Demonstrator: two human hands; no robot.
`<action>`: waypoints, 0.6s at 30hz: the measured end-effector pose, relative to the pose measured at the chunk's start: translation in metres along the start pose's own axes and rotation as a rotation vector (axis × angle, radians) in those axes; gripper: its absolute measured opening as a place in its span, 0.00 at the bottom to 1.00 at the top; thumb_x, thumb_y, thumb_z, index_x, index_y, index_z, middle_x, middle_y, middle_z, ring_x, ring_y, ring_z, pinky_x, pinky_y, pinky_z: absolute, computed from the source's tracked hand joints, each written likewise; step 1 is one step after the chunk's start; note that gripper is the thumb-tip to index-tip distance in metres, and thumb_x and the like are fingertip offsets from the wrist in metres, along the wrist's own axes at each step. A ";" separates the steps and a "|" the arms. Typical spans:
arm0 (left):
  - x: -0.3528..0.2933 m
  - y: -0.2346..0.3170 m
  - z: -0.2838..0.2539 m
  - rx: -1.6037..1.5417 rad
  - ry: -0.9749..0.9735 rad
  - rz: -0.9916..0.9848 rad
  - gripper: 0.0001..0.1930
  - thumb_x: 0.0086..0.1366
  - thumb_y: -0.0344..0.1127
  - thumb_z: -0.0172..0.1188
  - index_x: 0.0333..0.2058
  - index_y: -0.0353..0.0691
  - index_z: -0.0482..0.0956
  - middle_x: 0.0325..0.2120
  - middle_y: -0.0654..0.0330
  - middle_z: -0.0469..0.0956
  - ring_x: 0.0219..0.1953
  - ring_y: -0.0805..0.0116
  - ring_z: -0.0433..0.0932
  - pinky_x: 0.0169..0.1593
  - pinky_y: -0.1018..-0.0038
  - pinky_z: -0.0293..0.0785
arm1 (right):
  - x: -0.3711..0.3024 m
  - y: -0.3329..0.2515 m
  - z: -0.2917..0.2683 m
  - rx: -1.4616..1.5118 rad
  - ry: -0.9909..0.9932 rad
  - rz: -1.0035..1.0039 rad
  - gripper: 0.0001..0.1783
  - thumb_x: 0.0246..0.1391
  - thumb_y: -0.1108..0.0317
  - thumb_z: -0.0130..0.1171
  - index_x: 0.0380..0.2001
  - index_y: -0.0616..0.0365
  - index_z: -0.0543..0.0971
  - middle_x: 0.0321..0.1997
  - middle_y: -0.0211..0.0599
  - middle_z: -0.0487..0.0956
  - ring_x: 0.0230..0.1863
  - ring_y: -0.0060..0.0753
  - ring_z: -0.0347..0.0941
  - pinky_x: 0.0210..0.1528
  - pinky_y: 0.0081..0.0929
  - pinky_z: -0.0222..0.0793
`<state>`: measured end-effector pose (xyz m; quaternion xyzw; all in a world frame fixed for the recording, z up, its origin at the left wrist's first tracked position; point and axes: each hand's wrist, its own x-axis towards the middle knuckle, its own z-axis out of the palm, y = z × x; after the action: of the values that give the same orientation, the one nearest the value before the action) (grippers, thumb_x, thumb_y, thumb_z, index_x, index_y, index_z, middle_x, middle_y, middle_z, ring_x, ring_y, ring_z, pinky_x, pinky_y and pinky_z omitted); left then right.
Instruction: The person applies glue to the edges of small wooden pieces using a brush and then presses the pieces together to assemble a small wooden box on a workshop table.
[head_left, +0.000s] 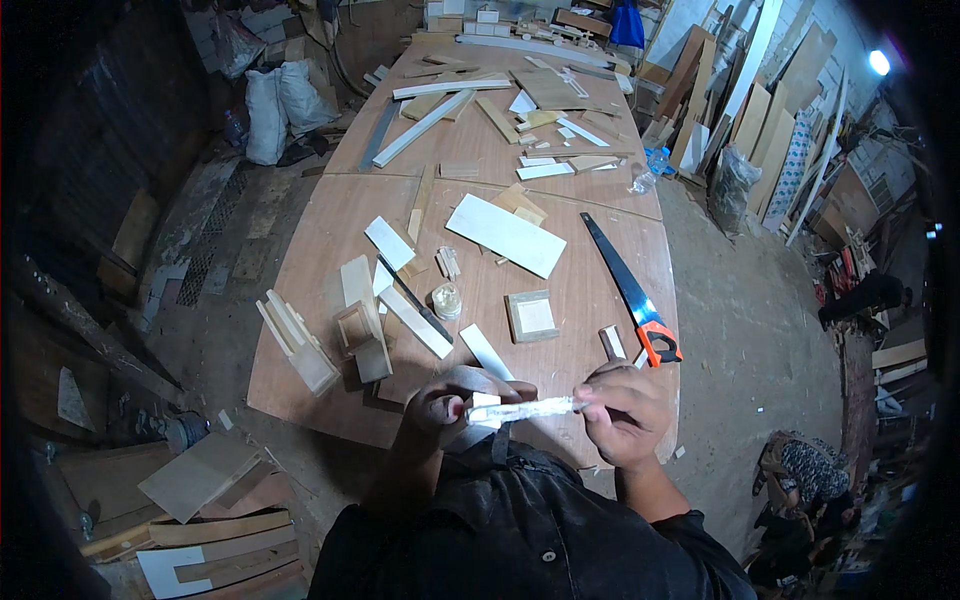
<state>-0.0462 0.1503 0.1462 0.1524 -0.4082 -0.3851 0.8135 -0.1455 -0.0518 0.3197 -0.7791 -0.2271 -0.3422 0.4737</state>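
Observation:
Close to my chest, a narrow strip coated in something white and rough (540,409) spans both hands. My left hand (447,395) is closed round its left end, together with a small white block (484,408). The fingertips of my right hand (628,412) pinch the strip's right end. What the strip is made of I cannot make out. Just beyond the hands, a flat white strip (485,352) lies on the table. Farther off sit a small square wooden frame with a white middle (532,316) and a little round tub (446,300).
A handsaw with an orange handle (630,290) lies at the table's right. Wooden pieces (362,325) stand on the left, near a dark slim tool (420,305). A white board (506,234) and several offcuts cover the wooden table (300,280). Another person (810,470) is at lower right.

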 end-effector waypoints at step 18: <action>0.038 0.025 0.038 -0.097 -0.121 0.040 0.31 0.64 0.54 0.58 0.55 0.32 0.74 0.35 0.50 0.74 0.40 0.58 0.72 0.48 0.60 0.64 | -0.003 -0.005 -0.005 0.087 0.100 0.095 0.08 0.46 0.76 0.63 0.33 0.66 0.83 0.29 0.43 0.82 0.27 0.36 0.79 0.32 0.29 0.74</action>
<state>-0.0493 0.1404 0.2051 0.0808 -0.4405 -0.3965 0.8014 -0.1525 -0.0547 0.3217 -0.7497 -0.1806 -0.3473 0.5336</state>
